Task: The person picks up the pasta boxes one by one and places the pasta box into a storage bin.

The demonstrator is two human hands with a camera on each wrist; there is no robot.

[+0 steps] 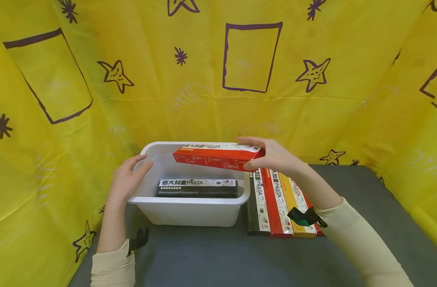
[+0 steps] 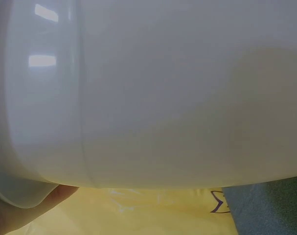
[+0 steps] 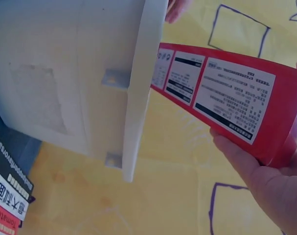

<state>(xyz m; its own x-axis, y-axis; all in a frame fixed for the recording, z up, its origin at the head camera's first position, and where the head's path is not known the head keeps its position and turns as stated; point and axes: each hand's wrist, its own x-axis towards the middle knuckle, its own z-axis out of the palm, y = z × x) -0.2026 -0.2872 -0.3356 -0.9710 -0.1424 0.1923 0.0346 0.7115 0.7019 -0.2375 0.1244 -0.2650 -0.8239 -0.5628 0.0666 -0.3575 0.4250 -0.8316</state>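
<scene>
My right hand point(image 1: 275, 157) grips the right end of a red pasta box point(image 1: 218, 156), thumb on the near side and fingers over the far side. The box is held level above a white plastic tub point(image 1: 189, 213), its left end over the opening. Printed white labels show on its underside in the right wrist view. My left hand point(image 1: 126, 179) holds the tub's left rim, with thumb and forefinger reaching over the inside; the other fingers are mostly hidden. Inside the tub lies a black pasta box point(image 1: 196, 189). The tub's outer wall point(image 2: 163, 88) fills the left wrist view.
Right of the tub, several pasta boxes lie side by side on the dark grey table point(image 1: 204, 255): black point(image 1: 258, 217), red point(image 1: 275, 217), yellow point(image 1: 304, 231) and another red one partly under my right forearm. A yellow curtain point(image 1: 204, 79) with purple drawings surrounds the table.
</scene>
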